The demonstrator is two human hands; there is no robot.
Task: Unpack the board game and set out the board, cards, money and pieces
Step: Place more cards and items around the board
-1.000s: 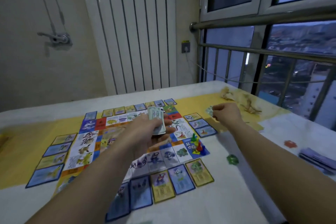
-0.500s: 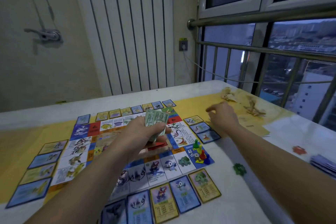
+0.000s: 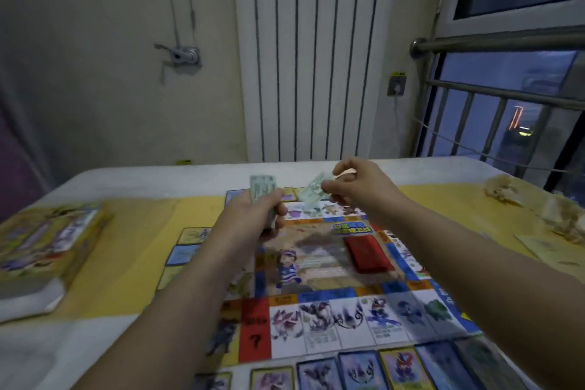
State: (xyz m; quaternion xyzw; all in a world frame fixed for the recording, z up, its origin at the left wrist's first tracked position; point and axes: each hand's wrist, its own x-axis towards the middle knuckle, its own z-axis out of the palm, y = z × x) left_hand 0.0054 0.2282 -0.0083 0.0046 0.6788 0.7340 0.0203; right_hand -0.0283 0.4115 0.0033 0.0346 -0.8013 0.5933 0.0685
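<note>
The game board [image 3: 319,266] lies open on the table, with a red card deck [image 3: 367,253] on its middle. Property cards [image 3: 361,372] line its near edge and others [image 3: 185,255] lie along its left side. My left hand [image 3: 253,218] grips an upright stack of green play money [image 3: 262,191] above the board's far left part. My right hand [image 3: 354,187] pinches a single green note [image 3: 311,191] just right of the stack, over the board's far edge.
The yellow game box [image 3: 50,247] lies at the table's left edge. Crumpled wrapping [image 3: 557,215] and a paper sheet [image 3: 547,245] sit at the far right. A white radiator [image 3: 313,57] stands behind the table; a steel window rail [image 3: 506,41] is at right.
My view swung left, so the game box came into sight. My right hand came back from the table's right side to the money stack and now pinches a single note.
</note>
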